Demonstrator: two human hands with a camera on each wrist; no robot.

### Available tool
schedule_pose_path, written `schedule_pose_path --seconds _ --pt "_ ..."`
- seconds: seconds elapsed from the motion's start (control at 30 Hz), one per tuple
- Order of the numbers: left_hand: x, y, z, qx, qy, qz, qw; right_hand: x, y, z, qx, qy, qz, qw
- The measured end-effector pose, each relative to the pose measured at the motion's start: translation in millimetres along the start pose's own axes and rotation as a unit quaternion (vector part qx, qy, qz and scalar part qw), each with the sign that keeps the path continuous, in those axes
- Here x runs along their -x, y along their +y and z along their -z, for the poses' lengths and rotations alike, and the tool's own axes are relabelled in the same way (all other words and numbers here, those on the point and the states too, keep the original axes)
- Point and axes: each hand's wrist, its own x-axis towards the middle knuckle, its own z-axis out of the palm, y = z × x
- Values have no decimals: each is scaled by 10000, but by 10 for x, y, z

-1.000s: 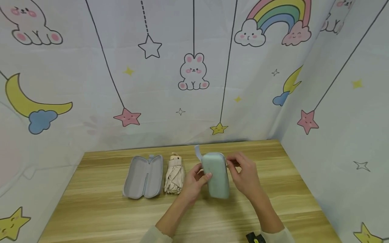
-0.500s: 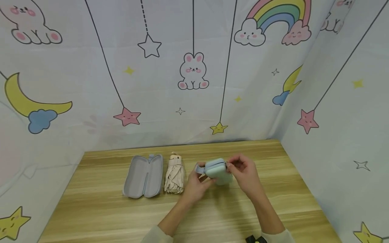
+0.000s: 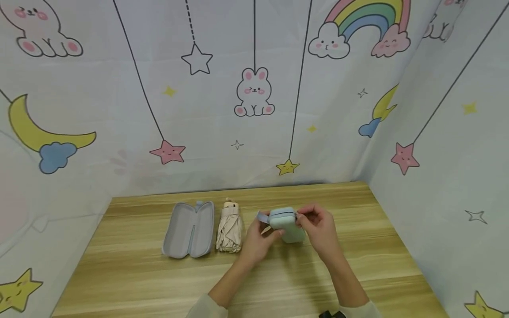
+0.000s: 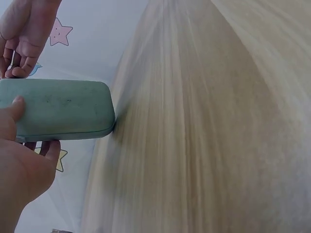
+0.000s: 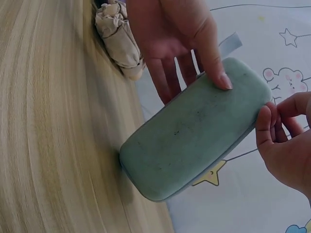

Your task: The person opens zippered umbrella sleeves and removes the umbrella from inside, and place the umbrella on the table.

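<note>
My left hand (image 3: pixel 257 240) grips a pale green zippered case (image 3: pixel 292 232), thumb on its front and fingers behind. In the head view the case stands on end with its top tipped toward me, a dark seam line running across it. A grey-blue strap loop (image 3: pixel 263 217) sticks out at its upper left. At the upper right corner my right hand (image 3: pixel 319 225) pinches the zipper pull, which its fingertips mostly hide. The right wrist view shows the small dark marks on the case's broad face (image 5: pixel 194 131), and the lower end at the wooden table. What the case contains is hidden.
Left of my hands a folded beige umbrella (image 3: pixel 229 229) lies on the wooden table (image 3: pixel 131 282). Beyond it a grey-lined case (image 3: pixel 179 229) lies spread open. A printed cloth wall (image 3: pixel 207 110) rises behind the table, and another stands at the right.
The case's top has tipped toward me, bringing its seam into view, and its strap has swung down. The right hand stays at the corner. Over the last half second little has moved.
</note>
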Motion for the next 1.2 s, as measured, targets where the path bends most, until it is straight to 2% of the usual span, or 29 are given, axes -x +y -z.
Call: schedule_pose_path --seconds 0.23,0.43,0.6,0.67,0.83,0.97,1.03,1.2 --pt "-34 -102 -79 385 271 32 9989 -2 4 -24 -15 -80 -58 10000" --pt "-20 -157 -203 332 492 88 9982 -3 29 -14 302 1 24 9995" --pt "7 -138 -281 438 638 305 9965 0 55 -13 704 48 325 9970" --pt "2 -116 -299 445 682 259 9963 0 68 -11 825 34 474 9955" --pt "-21 -66 -317 7 803 136 9967 -2 84 -10 1203 -18 957 9881" --pt "-42 -49 -323 -413 913 42 9950 -11 78 -14 1694 45 1468 9745" --pt "-52 -55 -322 -608 991 -43 9932 -17 73 -15 2038 54 1816 9620" --pt "-67 -67 -313 -886 1127 -124 9896 -30 69 -21 2877 56 2558 9229"
